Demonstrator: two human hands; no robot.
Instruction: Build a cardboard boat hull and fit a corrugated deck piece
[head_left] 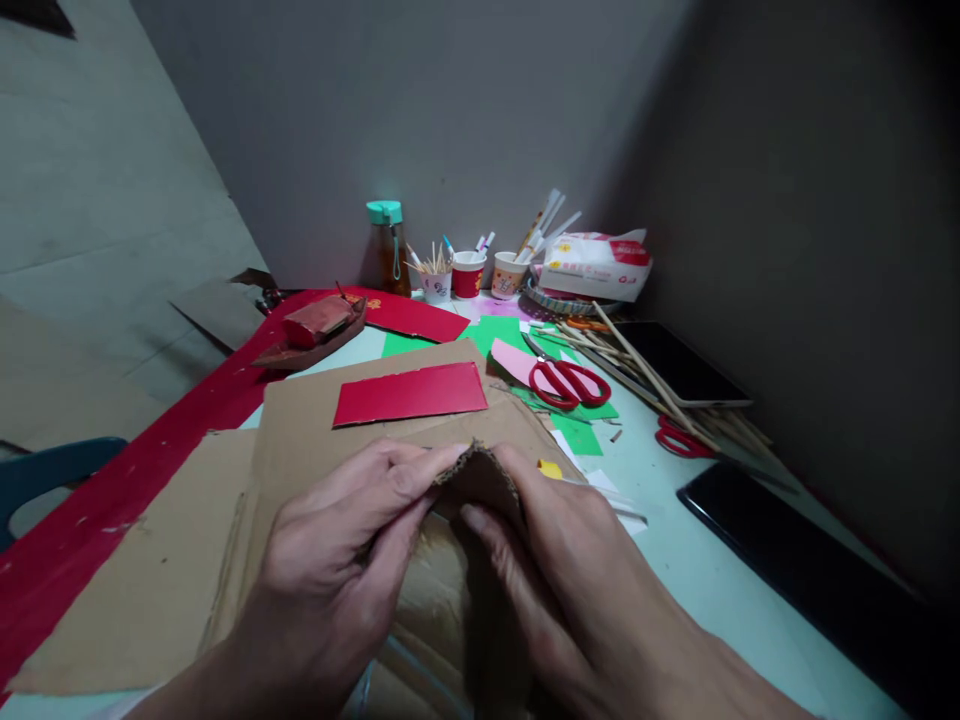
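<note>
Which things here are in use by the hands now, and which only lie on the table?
In use:
left hand
right hand
folded cardboard piece, pinched between both hands

Lying about:
red card
red scissors
green paper
bottle
cups
wooden sticks

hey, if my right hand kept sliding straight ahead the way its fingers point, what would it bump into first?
The right hand points up-left, gripping the folded cardboard piece with the left hand. That cardboard comes first; beyond it, probably the red card strip, though depth is unclear.
</note>
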